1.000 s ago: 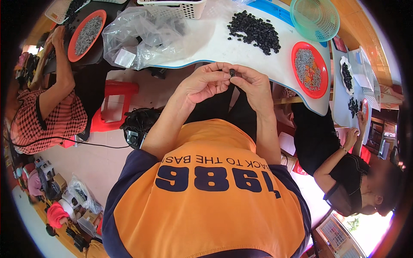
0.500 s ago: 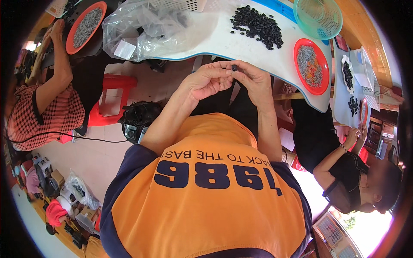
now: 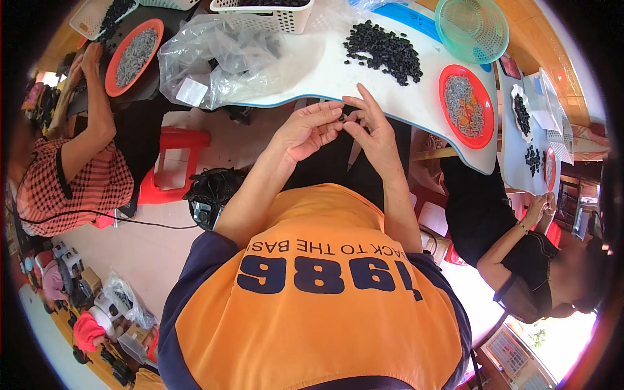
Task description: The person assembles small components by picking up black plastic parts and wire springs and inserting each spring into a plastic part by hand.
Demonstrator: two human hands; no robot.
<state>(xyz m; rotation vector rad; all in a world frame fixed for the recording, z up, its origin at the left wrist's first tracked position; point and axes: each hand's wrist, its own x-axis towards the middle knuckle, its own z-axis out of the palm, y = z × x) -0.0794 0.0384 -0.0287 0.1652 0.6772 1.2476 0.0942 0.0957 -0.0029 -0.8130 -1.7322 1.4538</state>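
Head view: left hand (image 3: 311,132) pinches black piece (image 3: 342,118) at fingertips (image 3: 334,112)

The white table (image 3: 318,62) carries black parts (image 3: 390,57), 1 red plate (image 3: 480,142), 1 white basket (image 3: 287,22) and 1 clear bag (image 3: 224,55).

Pale floor (image 3: 159,253), red stool (image 3: 185,138), bright opening (image 3: 560,348)
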